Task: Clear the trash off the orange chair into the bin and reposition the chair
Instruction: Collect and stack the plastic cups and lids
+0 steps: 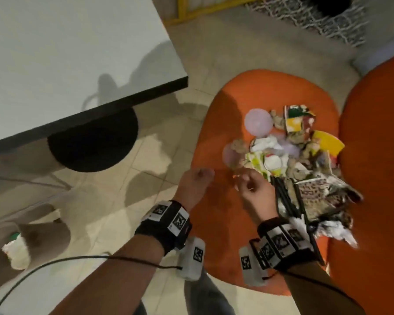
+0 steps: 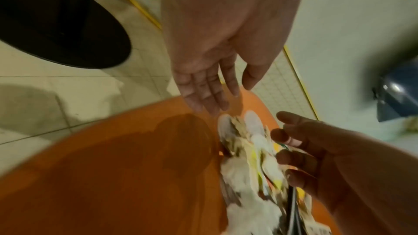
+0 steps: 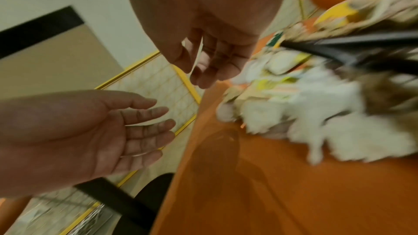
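Note:
The orange chair (image 1: 218, 137) stands right of centre in the head view. On the right half of its seat lies a pile of trash (image 1: 291, 153): crumpled white tissue, coloured wrappers, pale round lids and black straws (image 1: 284, 196). My left hand (image 1: 205, 173) hovers over the seat's left edge, fingers relaxed and empty. My right hand (image 1: 243, 178) hangs just left of the pile with loosely curled fingers and holds nothing. The left wrist view shows my left hand (image 2: 208, 92) with straight fingers above the seat (image 2: 135, 167). My right hand (image 3: 210, 71) is empty beside the blurred trash (image 3: 294, 110).
A white table (image 1: 66, 53) with a black edge fills the upper left, its round black base (image 1: 93, 144) on the tiled floor. A patterned bin (image 1: 316, 17) stands at the top right. Another orange surface (image 1: 378, 155) borders the seat on the right. A beige object (image 1: 32, 237) lies on the floor.

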